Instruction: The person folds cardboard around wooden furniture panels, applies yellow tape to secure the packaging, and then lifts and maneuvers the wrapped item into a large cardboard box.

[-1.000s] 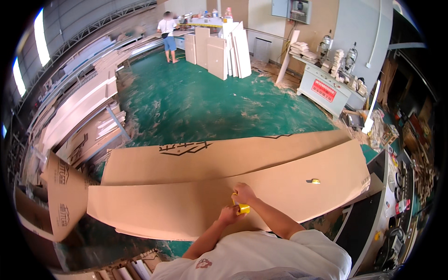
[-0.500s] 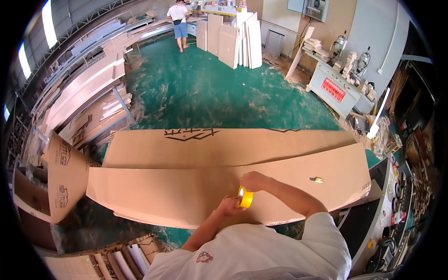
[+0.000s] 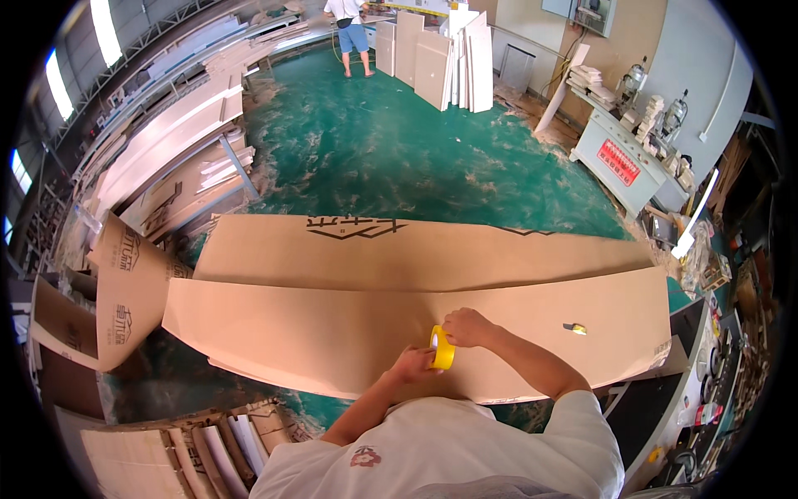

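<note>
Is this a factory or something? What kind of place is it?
Probably a workshop or small factory: big flat cardboard sheets lie spread out, white boards stand stacked on the green floor, and a workbench sits by the wall.

2 hands (image 3: pixel 413 363) (image 3: pixel 467 326), 1 yellow tape roll (image 3: pixel 441 348), 2 long cardboard sheets (image 3: pixel 332 333) (image 3: pixel 416 258), 1 small knife (image 3: pixel 573 329), 1 distant person (image 3: pixel 349 33).

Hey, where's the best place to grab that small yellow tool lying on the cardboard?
Pinch the small yellow tool across its narrow sides, coming from above. It lies flat on the cardboard, apart from both hands, so only its top and edges are open. Its exact shape is too small to tell.
</note>
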A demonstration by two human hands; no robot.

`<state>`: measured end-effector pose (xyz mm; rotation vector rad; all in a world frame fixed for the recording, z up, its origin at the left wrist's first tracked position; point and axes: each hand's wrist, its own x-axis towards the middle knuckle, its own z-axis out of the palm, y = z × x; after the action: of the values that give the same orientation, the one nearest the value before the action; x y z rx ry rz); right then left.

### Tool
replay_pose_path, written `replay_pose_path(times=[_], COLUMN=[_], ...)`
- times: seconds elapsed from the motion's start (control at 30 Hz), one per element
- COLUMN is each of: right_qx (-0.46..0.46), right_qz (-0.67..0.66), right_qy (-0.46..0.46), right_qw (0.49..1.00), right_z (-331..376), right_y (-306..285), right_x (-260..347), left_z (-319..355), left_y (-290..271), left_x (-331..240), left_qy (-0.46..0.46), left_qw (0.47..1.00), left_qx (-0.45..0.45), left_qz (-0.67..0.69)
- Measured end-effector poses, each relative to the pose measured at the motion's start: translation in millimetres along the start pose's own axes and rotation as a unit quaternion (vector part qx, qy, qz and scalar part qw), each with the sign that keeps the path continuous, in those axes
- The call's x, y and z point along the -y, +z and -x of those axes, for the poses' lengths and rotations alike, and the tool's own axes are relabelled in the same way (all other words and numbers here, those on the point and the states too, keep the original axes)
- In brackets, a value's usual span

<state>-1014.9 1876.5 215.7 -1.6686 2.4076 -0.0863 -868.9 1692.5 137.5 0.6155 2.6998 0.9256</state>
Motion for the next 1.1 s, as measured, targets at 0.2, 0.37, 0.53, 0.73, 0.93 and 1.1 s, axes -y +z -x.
replay_pose_path(times=[0.2, 0.37, 0.53, 0.73, 0.93, 1.1], right_qx=[0.080, 0.100, -0.031, -0.143, -0.087, -0.163], right_qz=[0.083, -0.058, -0.095, 0.087, 0.282, 0.314], right_qy=[-0.032, -0.139, -0.109, -0.011, 0.033, 0.170], right_qw=[0.993, 0.984, 0.989, 0.986, 0.955, 0.920], right_z=[-15.9, -0.5, 33.8, 45.1, 42.9, -59.9], right_y=[-17.2, -26.0, -18.6, -22.7, -119.5, -141.7], right_x=[5.3, 10.9, 4.1, -29.9, -117.7, -305.7], left_z=[-4.1, 10.7, 1.6, -50.3, -107.5, -110.8], left_y=[6.5, 15.1, 13.0, 44.2, 25.7, 50.9], left_x=[1.8, 20.3, 14.6, 6.8, -8.7, -25.1], left_qy=[0.004, 0.015, 0.001, -0.153, -0.210, -0.318], left_qw=[0.996, 1.000, 0.994, 0.889, 0.922, 0.845], left_qx=[0.038, 0.019, -0.054, -0.365, -0.312, -0.243], left_qz=[-0.085, -0.019, 0.091, 0.228, 0.094, 0.356])
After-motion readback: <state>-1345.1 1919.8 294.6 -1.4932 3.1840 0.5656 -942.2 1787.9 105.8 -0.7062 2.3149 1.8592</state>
